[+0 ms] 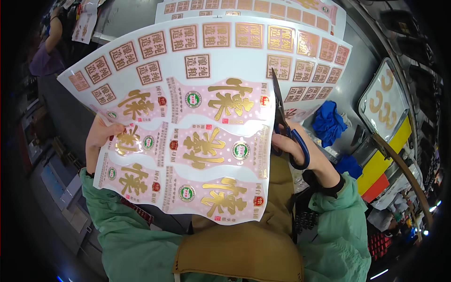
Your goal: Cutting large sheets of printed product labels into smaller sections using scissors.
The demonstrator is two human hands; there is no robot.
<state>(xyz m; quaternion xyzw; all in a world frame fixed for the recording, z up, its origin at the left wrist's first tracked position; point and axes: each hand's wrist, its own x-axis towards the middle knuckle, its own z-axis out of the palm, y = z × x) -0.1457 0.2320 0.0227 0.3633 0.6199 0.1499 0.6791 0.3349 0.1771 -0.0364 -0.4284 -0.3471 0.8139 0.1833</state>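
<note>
The label sheet [212, 135] is being pinched by left fingers [115, 129], seemingly for steadiness, while scissors [280, 111] are being gripped by right fingers [283, 142].

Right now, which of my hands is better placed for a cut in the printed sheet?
Right, I'd judge: the right hand holds the scissors, blades on the right side of the printed sheet. The left hand grips its left edge.
</note>
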